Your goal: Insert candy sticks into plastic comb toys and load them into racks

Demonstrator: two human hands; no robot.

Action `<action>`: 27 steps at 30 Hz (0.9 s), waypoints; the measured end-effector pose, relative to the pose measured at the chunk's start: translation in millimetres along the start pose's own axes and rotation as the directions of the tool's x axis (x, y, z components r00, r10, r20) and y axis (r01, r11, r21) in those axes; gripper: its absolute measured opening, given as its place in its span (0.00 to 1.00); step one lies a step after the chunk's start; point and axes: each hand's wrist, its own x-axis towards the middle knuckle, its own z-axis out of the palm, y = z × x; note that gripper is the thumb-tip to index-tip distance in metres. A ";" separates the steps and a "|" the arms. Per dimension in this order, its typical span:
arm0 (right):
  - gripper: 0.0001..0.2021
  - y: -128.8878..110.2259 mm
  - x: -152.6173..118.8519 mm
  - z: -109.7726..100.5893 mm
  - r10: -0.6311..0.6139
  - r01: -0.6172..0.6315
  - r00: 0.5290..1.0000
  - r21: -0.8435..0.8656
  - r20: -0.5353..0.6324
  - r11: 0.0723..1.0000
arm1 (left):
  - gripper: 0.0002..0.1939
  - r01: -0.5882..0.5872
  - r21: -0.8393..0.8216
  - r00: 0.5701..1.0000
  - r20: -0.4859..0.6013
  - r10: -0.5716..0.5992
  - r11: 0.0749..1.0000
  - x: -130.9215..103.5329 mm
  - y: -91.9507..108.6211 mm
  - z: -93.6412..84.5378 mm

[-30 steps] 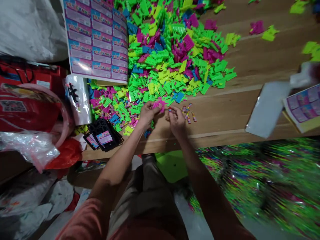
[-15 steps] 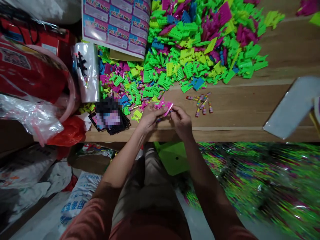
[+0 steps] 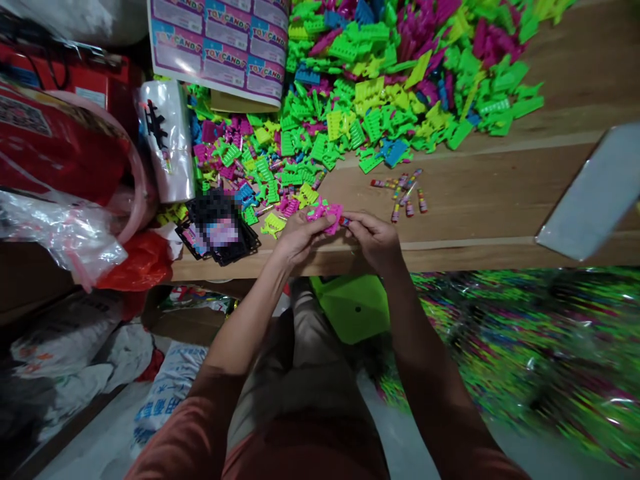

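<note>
My left hand (image 3: 299, 237) is closed around a pink plastic toy piece (image 3: 332, 217) just above the table's front edge. My right hand (image 3: 374, 237) pinches a small candy tube (image 3: 345, 221) with a red and blue end, held against the right side of the pink piece. Whether the tube sits inside the piece I cannot tell. To the right of my hands lie several small candy tubes (image 3: 401, 193) with coloured sweets. Just left of my hands, yellow toy pieces (image 3: 273, 225) rest on the wood.
A large heap of green, pink, yellow and blue toy pieces (image 3: 345, 93) covers the back. A printed sheet (image 3: 220, 47), a stack of clear bags (image 3: 170, 150) and black cards (image 3: 220, 233) are at left. A grey flat object (image 3: 590, 193) lies right; a green stool (image 3: 353, 310) is below.
My right hand has shifted slightly right, and the candy tube's coloured end now shows between its fingers and the pink piece. The camera view has tilted slightly.
</note>
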 end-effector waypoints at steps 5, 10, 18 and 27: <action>0.09 -6.4 1.9 -3.3 -0.123 0.123 0.992 0.001 -0.031 0.992 | 0.24 0.033 -0.092 0.998 -0.056 -0.038 0.995 -1.8 -1.8 10.9; 0.06 -3.0 -1.2 8.8 -0.182 0.192 0.964 0.032 -0.194 0.981 | 0.22 0.034 -0.150 0.994 -0.101 -0.050 0.988 -2.3 -2.5 17.8; 0.05 2.4 -5.1 8.6 -0.253 0.243 0.951 -0.078 -0.177 0.967 | 0.32 -0.097 0.013 0.981 -0.168 0.098 0.995 -6.8 -14.6 16.3; 0.08 -1.9 -1.5 19.6 -0.248 0.222 0.951 -0.151 -0.184 0.963 | 0.35 -0.208 -0.006 0.957 -0.208 0.202 0.978 -4.5 -21.7 9.4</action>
